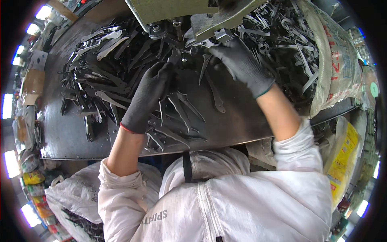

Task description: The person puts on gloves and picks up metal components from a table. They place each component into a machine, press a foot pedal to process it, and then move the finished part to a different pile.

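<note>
My left hand (153, 88), in a dark grey glove with a red cuff, is closed in front of the machine. A dark metal part (174, 55) rises at its fingertips; most of what it grips is hidden. My right hand (244, 66), gloved with a green cuff and slightly blurred, has its fingers bent round the end of a bright metal part (204, 43) under the machine head. Below it lie a curved metal handle (204, 68) and a long dark handle (215, 94). Several more handles (177, 109) spread beneath my left hand.
A green machine (173, 10) with a vertical metal rod (177, 30) overhangs the far side of the steel table (238, 125). Dark handles (105, 76) are heaped at left. At right, a woven sack (338, 68) lies open with loose metal parts (290, 36) spilling beside it.
</note>
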`<state>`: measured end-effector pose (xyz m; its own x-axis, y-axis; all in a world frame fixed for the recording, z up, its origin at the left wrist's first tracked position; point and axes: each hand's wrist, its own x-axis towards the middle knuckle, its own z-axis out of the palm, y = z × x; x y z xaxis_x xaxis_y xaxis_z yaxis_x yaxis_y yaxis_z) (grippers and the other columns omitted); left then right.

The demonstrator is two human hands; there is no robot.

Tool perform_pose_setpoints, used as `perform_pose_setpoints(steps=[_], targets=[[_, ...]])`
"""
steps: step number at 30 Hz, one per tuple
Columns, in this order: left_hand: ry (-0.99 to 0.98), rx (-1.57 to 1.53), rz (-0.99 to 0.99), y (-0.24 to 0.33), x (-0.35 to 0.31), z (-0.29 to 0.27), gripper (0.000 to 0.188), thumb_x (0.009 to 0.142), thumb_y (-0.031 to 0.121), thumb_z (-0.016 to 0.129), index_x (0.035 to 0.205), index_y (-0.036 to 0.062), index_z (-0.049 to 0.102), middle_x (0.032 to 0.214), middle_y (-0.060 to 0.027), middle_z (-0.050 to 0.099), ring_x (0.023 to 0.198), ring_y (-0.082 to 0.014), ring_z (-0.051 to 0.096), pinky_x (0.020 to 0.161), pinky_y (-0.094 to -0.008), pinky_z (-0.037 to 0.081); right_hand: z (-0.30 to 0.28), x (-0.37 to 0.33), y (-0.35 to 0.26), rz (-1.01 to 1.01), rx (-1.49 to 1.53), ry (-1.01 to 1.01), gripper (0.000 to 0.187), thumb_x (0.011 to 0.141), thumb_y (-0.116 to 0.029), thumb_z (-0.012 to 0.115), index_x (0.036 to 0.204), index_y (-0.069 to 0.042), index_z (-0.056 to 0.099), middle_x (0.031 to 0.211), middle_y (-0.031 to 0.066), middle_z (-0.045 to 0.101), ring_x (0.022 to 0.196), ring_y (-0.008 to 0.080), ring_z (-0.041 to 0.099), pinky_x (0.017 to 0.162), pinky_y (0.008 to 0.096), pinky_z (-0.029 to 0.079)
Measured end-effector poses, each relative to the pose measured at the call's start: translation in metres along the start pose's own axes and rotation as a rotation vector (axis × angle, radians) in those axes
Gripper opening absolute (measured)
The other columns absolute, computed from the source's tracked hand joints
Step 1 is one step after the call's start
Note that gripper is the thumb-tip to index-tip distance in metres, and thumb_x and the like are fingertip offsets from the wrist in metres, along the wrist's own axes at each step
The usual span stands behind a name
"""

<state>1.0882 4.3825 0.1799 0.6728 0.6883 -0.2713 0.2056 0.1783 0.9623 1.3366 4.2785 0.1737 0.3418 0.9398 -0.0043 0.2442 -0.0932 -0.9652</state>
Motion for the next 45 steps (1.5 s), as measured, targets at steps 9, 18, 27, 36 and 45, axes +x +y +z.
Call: perform_pose_setpoints(steps=[9, 18, 27, 36, 45], targets=[[-0.006, 0.136, -0.057, -0.007, 0.026, 0.000, 0.032, 0.109, 0.023, 0.053, 0.125, -0.0025, 0.065, 0.098, -0.0064, 0.072, 0.079, -0.0120, 0.069, 0.072, -0.0257, 0.056, 0.050, -0.018, -0.007, 0.221, 0.669, 0.181, 0.024, 0.101, -0.015, 0.067, 0.120, -0.001, 0.067, 0.098, 0.0048, 0.071, 0.072, 0.0095, 0.068, 0.059, 0.0209, 0.055], [-0.066, -0.015, -0.030, 0.000, 0.032, -0.006, 0.039, 0.111, 0.030, 0.053, 0.121, -0.0060, 0.066, 0.092, -0.0046, 0.070, 0.071, -0.0107, 0.064, 0.062, -0.0265, 0.052, 0.059, -0.011, -0.010, 0.129, 0.395, 0.104, 0.027, 0.102, -0.013, 0.066, 0.126, -0.003, 0.064, 0.099, 0.0026, 0.069, 0.077, 0.0080, 0.067, 0.065, 0.0242, 0.056], [0.003, 0.746, 0.248, 0.005, 0.025, -0.001, 0.029, 0.109, 0.022, 0.056, 0.120, -0.0047, 0.062, 0.096, -0.0139, 0.072, 0.081, -0.0231, 0.069, 0.073, -0.0376, 0.055, 0.027, 0.010, 0.018, 0.054, 0.206, 0.255, 0.026, 0.096, -0.019, 0.070, 0.114, 0.001, 0.065, 0.102, 0.0149, 0.073, 0.085, 0.0238, 0.073, 0.077, 0.0388, 0.059], [0.101, 0.938, 0.610, 0.006, 0.005, 0.037, 0.023, 0.096, 0.003, 0.058, 0.119, -0.0004, 0.061, 0.099, -0.0249, 0.068, 0.094, -0.0455, 0.067, 0.077, -0.0466, 0.052, 0.037, -0.021, -0.001, -0.219, -0.447, 0.127, 0.033, 0.098, -0.035, 0.070, 0.113, -0.005, 0.067, 0.096, 0.0222, 0.072, 0.095, 0.0381, 0.073, 0.080, 0.0466, 0.056], [-0.069, 0.739, 0.327, -0.003, 0.006, 0.037, 0.025, 0.093, -0.002, 0.055, 0.116, 0.0002, 0.064, 0.094, -0.0266, 0.068, 0.092, -0.0458, 0.069, 0.078, -0.0453, 0.053, 0.033, -0.035, -0.008, 0.142, -0.398, 0.010, 0.034, 0.092, -0.046, 0.074, 0.102, -0.013, 0.076, 0.095, 0.0147, 0.075, 0.091, 0.0353, 0.073, 0.083, 0.0455, 0.057]])
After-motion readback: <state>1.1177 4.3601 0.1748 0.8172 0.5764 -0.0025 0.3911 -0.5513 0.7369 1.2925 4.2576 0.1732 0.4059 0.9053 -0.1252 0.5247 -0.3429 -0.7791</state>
